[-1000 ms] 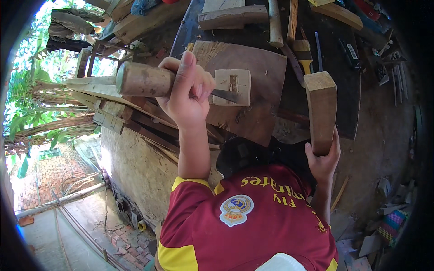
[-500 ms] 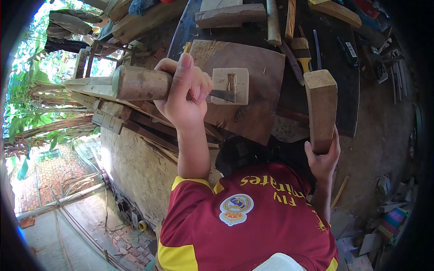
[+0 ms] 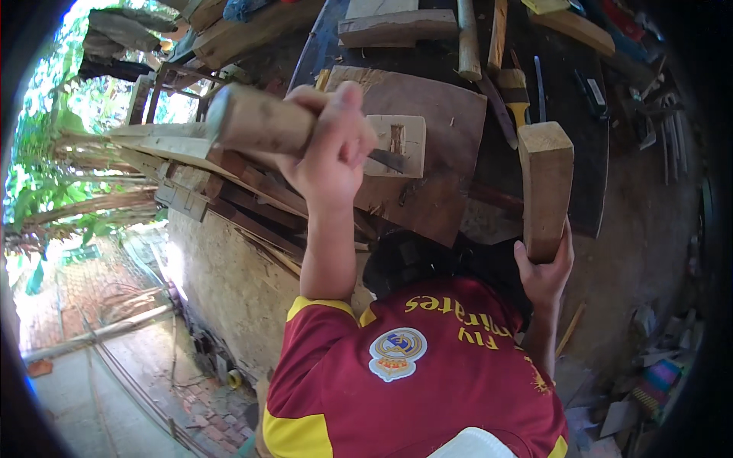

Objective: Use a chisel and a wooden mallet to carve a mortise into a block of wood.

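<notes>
My left hand [image 3: 332, 153] is closed around the wooden handle of a chisel [image 3: 259, 120], slightly smeared by motion. The steel blade [image 3: 390, 160] reaches over a pale square wooden block [image 3: 412, 137] with a narrow slot cut in its middle; whether it touches the wood I cannot tell. That block lies on a brown board [image 3: 447, 99] on a dark work surface. To the right, my right hand [image 3: 546, 271] grips the lower end of a long squared piece of wood [image 3: 546, 191], whose top end is beside the board.
Beyond the board lie wood offcuts [image 3: 397, 27], a round wooden stick [image 3: 468, 42], a brush [image 3: 515, 95] and a thin blue rod [image 3: 541, 84]. Stacked planks [image 3: 183, 145] border the left side. Plants and a brick-paved area show further left, loose scraps at the lower right.
My left hand and the chisel have shifted a little to the right and up and are now blurred. My right hand and its piece of wood have moved very slightly rightward.
</notes>
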A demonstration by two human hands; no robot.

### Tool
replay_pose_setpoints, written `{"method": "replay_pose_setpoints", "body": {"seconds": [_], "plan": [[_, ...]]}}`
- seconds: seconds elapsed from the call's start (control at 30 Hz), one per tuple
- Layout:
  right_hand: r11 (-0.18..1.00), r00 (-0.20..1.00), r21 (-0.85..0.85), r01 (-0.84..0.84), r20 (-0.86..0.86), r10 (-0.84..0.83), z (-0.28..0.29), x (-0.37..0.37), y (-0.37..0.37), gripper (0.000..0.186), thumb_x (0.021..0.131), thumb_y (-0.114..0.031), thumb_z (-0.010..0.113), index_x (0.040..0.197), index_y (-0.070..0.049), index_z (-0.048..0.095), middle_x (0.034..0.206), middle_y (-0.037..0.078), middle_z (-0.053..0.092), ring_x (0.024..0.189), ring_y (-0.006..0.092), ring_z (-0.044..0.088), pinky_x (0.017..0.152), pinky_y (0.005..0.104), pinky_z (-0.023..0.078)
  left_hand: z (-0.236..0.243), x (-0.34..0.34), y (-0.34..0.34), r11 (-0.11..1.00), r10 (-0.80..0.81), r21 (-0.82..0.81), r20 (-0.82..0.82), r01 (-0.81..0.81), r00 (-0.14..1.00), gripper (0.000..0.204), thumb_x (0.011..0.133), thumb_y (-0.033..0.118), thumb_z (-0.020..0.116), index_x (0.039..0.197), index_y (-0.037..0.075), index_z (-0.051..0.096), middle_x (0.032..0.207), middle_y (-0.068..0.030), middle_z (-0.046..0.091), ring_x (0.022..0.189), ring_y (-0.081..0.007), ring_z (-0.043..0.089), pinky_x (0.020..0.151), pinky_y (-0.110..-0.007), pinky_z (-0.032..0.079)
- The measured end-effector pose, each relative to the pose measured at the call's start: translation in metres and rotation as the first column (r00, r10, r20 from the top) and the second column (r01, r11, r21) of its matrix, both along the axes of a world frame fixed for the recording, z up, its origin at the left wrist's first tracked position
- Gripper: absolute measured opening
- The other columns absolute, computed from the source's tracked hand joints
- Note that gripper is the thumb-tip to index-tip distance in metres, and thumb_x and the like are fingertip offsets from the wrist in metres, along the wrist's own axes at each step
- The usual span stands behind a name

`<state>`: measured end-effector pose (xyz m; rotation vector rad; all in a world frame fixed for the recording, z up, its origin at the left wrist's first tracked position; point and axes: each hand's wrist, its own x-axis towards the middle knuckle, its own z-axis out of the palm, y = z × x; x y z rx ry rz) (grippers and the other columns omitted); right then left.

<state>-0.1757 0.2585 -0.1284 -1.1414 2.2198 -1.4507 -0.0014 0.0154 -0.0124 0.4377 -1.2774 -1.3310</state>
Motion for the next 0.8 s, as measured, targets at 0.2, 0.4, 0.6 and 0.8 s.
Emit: {"method": "replay_pose_setpoints", "body": {"seconds": [0.2, 0.4, 0.6, 0.8], "plan": [[0.993, 0.981, 0.052, 0.110, -0.169, -0.100, 0.017, -0.005, 0.004, 0.076, 0.070, -0.003, 0.075, 0.139, 0.006, 0.045, 0.125, 0.021, 0.060, 0.116, 0.0294, 0.059, 0.100, 0.0381, 0.045, 0.004, -0.013, 0.001, 0.988, 0.074, -0.141, 0.101, -0.059, 0.992, 0.013, 0.080, 0.006, 0.069, 0.069, 0.004, 0.062, 0.058, 0.0013, 0.059, 0.050, -0.0064, 0.056, 0.048, -0.024, 0.043], [0.946, 0.851, -0.234, 0.225, -0.425, -0.308, 0.113, -0.051, 0.010, 0.073, 0.074, -0.006, 0.084, 0.136, 0.008, 0.047, 0.131, 0.020, 0.054, 0.115, 0.0269, 0.056, 0.103, 0.0387, 0.044, -0.002, -0.050, 0.009, 0.949, 0.038, -0.314, 0.036, -0.025, 0.999, 0.012, 0.068, 0.009, 0.072, 0.069, 0.002, 0.063, 0.058, -0.0069, 0.061, 0.051, -0.0195, 0.061, 0.052, -0.030, 0.048], [0.913, 0.734, -0.397, 0.096, -0.591, -0.334, 0.214, -0.066, 0.013, 0.068, 0.071, 0.004, 0.081, 0.131, 0.009, 0.050, 0.128, 0.019, 0.057, 0.111, 0.0271, 0.059, 0.093, 0.0355, 0.055, -0.003, -0.054, 0.019, 0.954, 0.069, -0.299, 0.226, 0.002, 0.972, 0.017, 0.056, 0.017, 0.069, 0.065, 0.006, 0.061, 0.061, -0.0174, 0.059, 0.062, -0.0406, 0.062, 0.060, -0.045, 0.052], [0.943, 0.523, -0.325, -0.077, -0.818, -0.239, 0.249, -0.056, 0.002, 0.039, 0.072, 0.008, 0.076, 0.109, 0.011, 0.064, 0.124, 0.021, 0.059, 0.105, 0.0290, 0.064, 0.087, 0.0370, 0.061, -0.005, -0.052, 0.023, 0.956, -0.035, -0.273, 0.272, 0.112, 0.962, 0.019, 0.051, 0.019, 0.071, 0.065, 0.008, 0.064, 0.059, -0.0149, 0.060, 0.060, -0.0382, 0.064, 0.059, -0.046, 0.053]]}}
